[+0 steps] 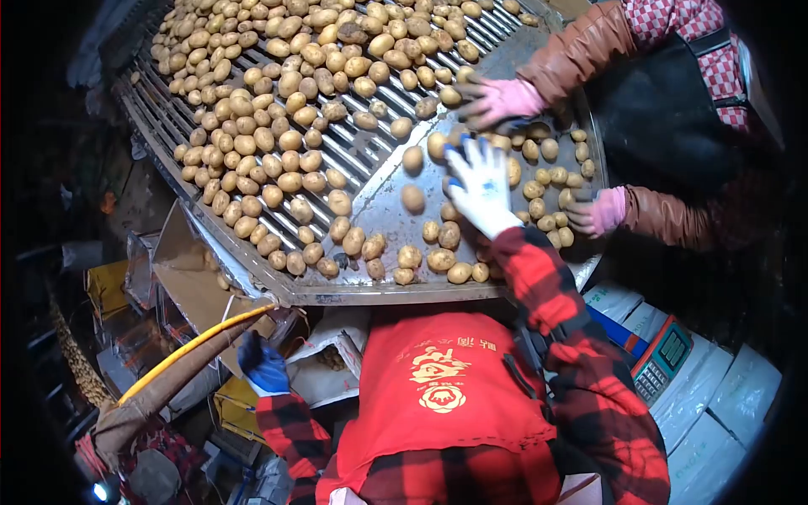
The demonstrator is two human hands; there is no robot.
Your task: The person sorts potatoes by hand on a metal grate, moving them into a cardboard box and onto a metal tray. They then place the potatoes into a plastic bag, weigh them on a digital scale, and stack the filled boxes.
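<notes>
My right hand (480, 185), in a white glove with blue patches, reaches over the metal sorting table (387, 295). Its fingers are spread among loose potatoes (412, 199), with nothing gripped. Lower left, my left hand (263, 364) shows a blue-coated palm. It hangs beside a white sack (332, 358), below the table's edge; its fingers look loosely extended and seem to hold nothing. Across the table, a co-worker's pink-gloved hand (505, 101) lies just beyond my right hand. The co-worker's other pink-gloved hand (599, 212) touches potatoes at the right edge.
Many potatoes (244, 143) cover the slatted metal bars (362, 139) at upper left. A cardboard box (189, 261) stands below the left edge, near a yellow-topped padded bar (189, 358). A scale display (662, 358) and wrapped white boxes (715, 421) stand at lower right.
</notes>
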